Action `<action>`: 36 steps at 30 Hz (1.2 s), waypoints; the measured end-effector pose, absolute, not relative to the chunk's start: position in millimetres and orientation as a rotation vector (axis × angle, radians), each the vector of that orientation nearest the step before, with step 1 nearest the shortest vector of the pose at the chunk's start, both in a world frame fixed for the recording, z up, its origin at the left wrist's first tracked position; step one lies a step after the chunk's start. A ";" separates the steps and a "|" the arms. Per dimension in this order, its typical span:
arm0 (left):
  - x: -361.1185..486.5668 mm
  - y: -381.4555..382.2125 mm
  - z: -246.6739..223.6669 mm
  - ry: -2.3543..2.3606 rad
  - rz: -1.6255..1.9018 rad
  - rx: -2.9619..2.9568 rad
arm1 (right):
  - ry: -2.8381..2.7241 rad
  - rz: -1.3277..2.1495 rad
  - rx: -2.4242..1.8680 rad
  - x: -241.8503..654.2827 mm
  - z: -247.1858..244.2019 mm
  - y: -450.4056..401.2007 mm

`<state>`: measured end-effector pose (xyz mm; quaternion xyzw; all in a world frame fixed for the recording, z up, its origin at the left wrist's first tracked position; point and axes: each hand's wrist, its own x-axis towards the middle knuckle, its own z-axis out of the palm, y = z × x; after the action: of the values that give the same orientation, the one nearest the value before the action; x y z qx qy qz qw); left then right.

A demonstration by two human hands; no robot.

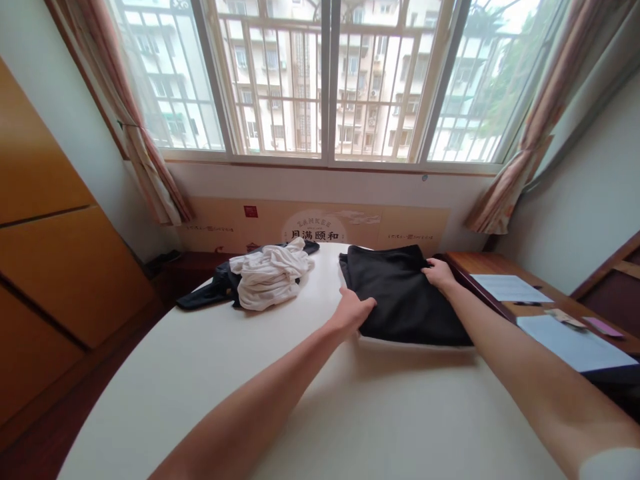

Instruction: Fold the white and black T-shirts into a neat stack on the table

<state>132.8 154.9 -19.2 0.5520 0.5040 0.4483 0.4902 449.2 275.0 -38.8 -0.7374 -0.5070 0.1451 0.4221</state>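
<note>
A folded black garment [405, 297] lies on the round white tabletop [200, 400], with a white layer showing along its near edge. My left hand [356, 312] grips the garment's left edge, and my right hand [439, 275] holds its far right corner. Further left on the table, a crumpled white cloth [270, 275] sits on top of a dark garment [207, 295], both out of reach of my hands.
A wooden desk [490, 273] right of the table holds sheets of paper [510, 288] and small pink and brown items. Orange wooden wardrobe doors [60, 213] stand to the left. A barred window with curtains lies beyond the table.
</note>
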 end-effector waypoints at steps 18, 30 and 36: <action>118.7 74.4 -11.2 1.457 0.423 2.316 | -2.120 0.323 -1.989 323.2 -44.5 221.8; 123.3 68.9 -13.4 1.617 0.395 2.344 | -1.707 0.185 -2.291 400.9 -51.2 244.0; 116.8 79.0 -19.8 1.622 0.542 2.531 | -1.830 0.021 -2.224 357.8 -33.9 242.3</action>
<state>116.8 79.0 -19.8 0.8278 0.5306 0.1771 0.0434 357.8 242.3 -33.9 -0.7655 -0.6300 0.0071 0.1302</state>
